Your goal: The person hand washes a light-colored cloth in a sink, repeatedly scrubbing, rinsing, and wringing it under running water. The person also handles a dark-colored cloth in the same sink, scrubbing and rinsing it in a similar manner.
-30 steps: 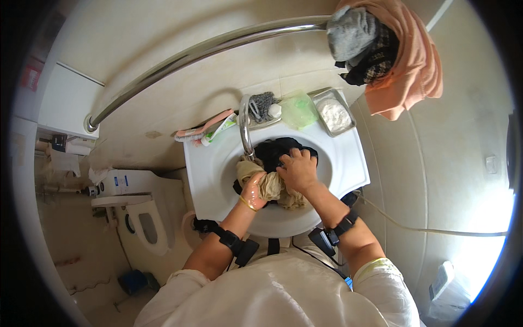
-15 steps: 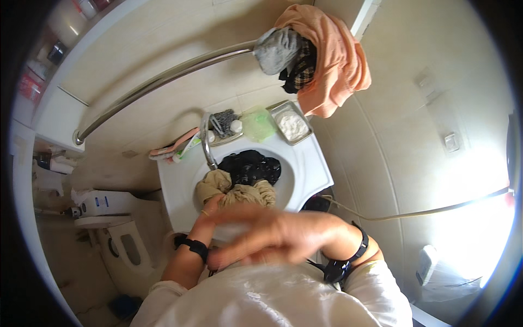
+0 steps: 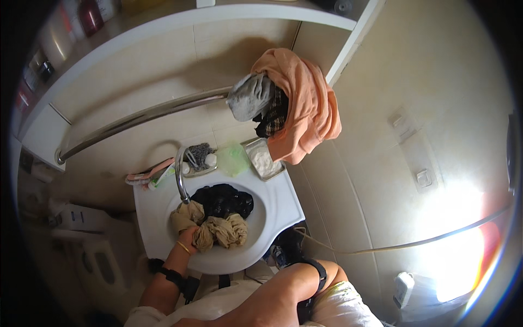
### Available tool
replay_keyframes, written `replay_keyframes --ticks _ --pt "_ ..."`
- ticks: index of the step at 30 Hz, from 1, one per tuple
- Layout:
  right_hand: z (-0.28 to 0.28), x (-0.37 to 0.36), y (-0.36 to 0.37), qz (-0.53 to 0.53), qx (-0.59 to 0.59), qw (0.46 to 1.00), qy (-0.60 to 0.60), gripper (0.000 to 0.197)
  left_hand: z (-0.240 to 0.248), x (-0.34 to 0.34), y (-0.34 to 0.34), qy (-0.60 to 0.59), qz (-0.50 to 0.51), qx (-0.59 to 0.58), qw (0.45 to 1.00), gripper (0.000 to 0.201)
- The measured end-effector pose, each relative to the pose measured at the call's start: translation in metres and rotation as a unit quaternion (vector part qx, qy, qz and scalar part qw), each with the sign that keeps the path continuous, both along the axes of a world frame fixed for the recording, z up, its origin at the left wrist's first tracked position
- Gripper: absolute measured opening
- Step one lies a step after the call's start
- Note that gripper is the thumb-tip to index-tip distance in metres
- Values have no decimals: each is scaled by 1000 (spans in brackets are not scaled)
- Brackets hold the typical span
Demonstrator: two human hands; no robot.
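A bunched tan cloth (image 3: 223,231), twisted in its folds, lies at the near side of the white sink (image 3: 286,210). My left hand (image 3: 189,238) grips its left end, with the fingers partly hidden in the folds. Behind it in the basin sits a wet-looking black cloth (image 3: 220,200). The curved metal faucet (image 3: 180,177) reaches over the tan cloth's left part. My right forearm crosses low in front of my body, and its hand lies past the lower edge.
On the sink's back ledge are a pink brush (image 3: 150,173), a dish with a grey scrubber (image 3: 199,155), a green bag (image 3: 233,159) and a tray of white powder (image 3: 265,161). A peach cloth (image 3: 305,103) hangs on the metal rail (image 3: 136,117). A cable (image 3: 359,252) runs right.
My right hand, blurred in front of the sink before, has moved down and left out of view. The view has shifted. My left hand stays on the tan cloth.
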State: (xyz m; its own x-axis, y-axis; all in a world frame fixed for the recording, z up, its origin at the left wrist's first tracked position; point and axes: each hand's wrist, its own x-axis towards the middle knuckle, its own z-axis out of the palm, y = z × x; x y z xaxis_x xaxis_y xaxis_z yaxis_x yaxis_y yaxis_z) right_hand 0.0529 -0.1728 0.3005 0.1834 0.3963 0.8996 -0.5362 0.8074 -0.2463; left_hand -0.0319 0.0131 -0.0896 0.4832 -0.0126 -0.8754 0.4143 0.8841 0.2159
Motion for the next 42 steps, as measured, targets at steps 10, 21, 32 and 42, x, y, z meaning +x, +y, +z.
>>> replay_keyframes --ticks 10,21,32,42 --pt "5 3 -1 11 -26 999 25 31 -11 -7 3 -4 -15 -5 1000 31" --pt "-146 144 -7 -263 -624 734 -51 13 57 7 -22 -251 85 -16 964 36" --pt "-334 248 -33 -585 -639 153 -476 14 120 31 -28 -348 112 -75 928 41" --pt "-291 154 -21 -297 -768 568 -1 21 114 36 -38 -285 96 50 953 24"
